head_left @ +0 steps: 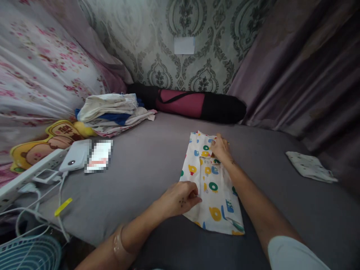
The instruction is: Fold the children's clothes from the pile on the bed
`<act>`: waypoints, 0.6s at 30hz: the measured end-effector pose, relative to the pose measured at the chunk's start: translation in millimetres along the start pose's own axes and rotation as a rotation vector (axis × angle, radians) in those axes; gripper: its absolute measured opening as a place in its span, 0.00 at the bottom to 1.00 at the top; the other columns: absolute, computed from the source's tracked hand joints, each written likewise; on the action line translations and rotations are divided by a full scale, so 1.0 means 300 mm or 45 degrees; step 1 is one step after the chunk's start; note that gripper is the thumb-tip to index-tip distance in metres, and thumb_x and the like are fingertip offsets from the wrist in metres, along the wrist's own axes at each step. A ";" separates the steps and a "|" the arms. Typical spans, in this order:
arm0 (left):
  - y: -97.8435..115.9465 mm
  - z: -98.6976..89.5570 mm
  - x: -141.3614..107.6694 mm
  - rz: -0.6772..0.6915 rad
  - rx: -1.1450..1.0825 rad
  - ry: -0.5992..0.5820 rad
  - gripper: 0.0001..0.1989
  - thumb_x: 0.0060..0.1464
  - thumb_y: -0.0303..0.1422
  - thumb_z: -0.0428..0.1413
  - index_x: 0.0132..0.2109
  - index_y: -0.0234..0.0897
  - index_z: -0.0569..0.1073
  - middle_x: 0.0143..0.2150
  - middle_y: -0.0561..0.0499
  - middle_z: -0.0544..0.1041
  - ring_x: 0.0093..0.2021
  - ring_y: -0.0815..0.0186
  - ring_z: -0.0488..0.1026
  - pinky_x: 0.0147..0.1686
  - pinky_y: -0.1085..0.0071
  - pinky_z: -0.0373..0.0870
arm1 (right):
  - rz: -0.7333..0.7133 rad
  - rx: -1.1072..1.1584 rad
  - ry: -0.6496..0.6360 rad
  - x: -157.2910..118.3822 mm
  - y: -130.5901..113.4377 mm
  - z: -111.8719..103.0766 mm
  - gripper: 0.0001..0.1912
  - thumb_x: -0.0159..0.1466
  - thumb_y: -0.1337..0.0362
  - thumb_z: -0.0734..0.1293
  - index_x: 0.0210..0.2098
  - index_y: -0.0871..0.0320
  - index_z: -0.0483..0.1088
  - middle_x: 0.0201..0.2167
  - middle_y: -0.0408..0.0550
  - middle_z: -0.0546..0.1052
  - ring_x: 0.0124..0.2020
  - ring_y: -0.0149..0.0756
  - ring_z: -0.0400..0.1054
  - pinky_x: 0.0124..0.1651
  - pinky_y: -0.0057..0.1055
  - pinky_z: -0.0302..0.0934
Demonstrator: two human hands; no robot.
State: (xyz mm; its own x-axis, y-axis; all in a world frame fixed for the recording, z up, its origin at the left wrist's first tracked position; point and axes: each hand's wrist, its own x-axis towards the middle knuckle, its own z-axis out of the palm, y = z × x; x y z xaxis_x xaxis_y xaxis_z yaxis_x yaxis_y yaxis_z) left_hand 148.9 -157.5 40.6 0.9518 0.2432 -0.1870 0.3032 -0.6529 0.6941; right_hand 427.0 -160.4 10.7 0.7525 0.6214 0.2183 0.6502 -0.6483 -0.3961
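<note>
A white cloth garment (206,202) printed with yellow, blue, green and red letter-like shapes lies folded into a long strip on the grey bed sheet. Its exact kind does not show. My left hand (182,198) rests at the garment's left edge, fingers curled and thumb pressed in as if pinching the fabric. At the upper right corner, my right hand (221,149) is closed on the cloth, with its fingertips partly hidden. Between the hands, a flap lies folded over near the top. The lower right corner shows loose layers.
A clothes pile (112,112) lies at the back left, before a black and maroon rolled bag (180,103). On the left are a yellow cushion (56,140), a power strip (30,174) with cables, and a white device (75,155). A folded spotted cloth (311,167) lies right.
</note>
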 end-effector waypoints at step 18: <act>-0.068 0.065 0.002 0.119 0.399 -0.029 0.45 0.61 0.58 0.36 0.70 0.24 0.51 0.72 0.33 0.43 0.72 0.50 0.36 0.70 0.55 0.40 | -0.598 -0.338 -0.478 0.066 -0.122 0.219 0.33 0.71 0.52 0.45 0.70 0.61 0.48 0.72 0.52 0.47 0.72 0.45 0.37 0.69 0.53 0.32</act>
State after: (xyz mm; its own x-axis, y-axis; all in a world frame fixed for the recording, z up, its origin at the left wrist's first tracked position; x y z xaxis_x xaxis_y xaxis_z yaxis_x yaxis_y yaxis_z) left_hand 144.2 -158.0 12.8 0.9759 0.1582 -0.1504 0.2108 -0.8615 0.4619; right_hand 411.2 -95.5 -29.1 0.3259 0.9449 -0.0304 0.9406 -0.3273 -0.0902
